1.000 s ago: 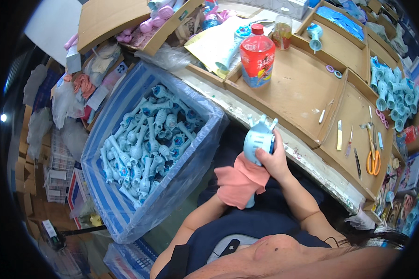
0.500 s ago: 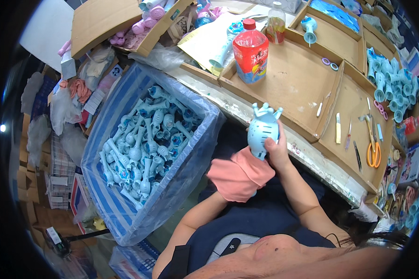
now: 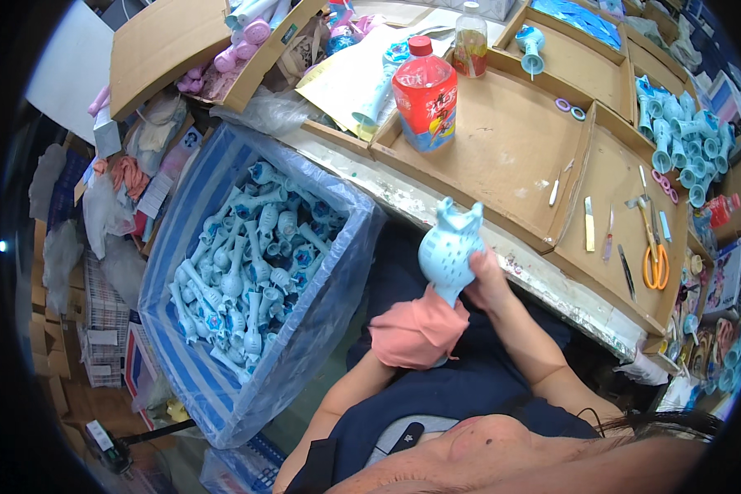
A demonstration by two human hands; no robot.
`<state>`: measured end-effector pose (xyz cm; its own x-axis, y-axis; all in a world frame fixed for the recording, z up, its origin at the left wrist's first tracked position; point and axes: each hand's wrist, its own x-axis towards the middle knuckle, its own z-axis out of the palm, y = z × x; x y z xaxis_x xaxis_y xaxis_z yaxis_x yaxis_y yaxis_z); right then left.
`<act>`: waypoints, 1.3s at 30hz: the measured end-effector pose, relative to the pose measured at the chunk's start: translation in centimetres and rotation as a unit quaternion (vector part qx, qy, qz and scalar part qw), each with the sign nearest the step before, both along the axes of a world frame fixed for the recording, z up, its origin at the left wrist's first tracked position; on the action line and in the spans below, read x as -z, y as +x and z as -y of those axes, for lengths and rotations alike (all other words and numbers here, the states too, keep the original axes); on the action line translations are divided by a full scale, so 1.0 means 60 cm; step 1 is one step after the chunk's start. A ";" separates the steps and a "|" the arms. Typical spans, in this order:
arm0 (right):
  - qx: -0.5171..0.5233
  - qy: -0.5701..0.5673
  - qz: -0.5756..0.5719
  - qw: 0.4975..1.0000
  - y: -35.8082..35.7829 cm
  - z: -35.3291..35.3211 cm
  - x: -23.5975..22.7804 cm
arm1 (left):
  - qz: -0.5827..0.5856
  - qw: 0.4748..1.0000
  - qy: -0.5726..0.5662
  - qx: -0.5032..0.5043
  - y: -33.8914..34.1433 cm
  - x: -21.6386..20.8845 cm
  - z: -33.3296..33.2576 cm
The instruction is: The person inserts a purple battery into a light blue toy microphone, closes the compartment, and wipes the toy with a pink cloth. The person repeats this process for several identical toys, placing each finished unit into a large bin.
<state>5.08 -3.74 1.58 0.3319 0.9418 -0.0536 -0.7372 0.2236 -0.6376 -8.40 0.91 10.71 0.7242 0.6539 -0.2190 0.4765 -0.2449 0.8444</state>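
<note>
In the head view, the right grip (image 3: 487, 281) was closed on the round head of a light-blue toy (image 3: 448, 253). A pink cloth (image 3: 418, 331) wrapped its handle just below; the left grip was hidden in this cloth, its state impossible to tell. Left of both grips, a striped bin (image 3: 222, 156) held similar toys (image 3: 232, 280). Beyond them was the counter (image 3: 387, 185), with a red bottle (image 3: 426, 100); scissors (image 3: 656, 267) lay to their right.

Light-blue plastic piece (image 3: 449, 253) with a rounded bulb bearing rows of small dark slots and a crown of short prongs, held in mid-air crown end uppermost in view, its narrowed neck running down into a crumpled salmon-pink fabric cloth (image 3: 418, 331) wrapped around the stem.
</note>
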 end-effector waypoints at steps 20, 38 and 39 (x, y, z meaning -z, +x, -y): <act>0.275 -0.093 0.521 0.803 0.054 0.048 -0.071 | 0.125 0.984 -0.024 0.122 0.005 0.029 -0.014; 0.151 -0.073 0.584 0.794 0.095 0.114 -0.092 | 0.121 0.976 0.058 0.173 0.027 0.069 0.006; 0.175 -0.117 0.597 0.774 0.106 0.122 -0.095 | 0.114 0.976 0.075 0.172 0.029 0.076 0.006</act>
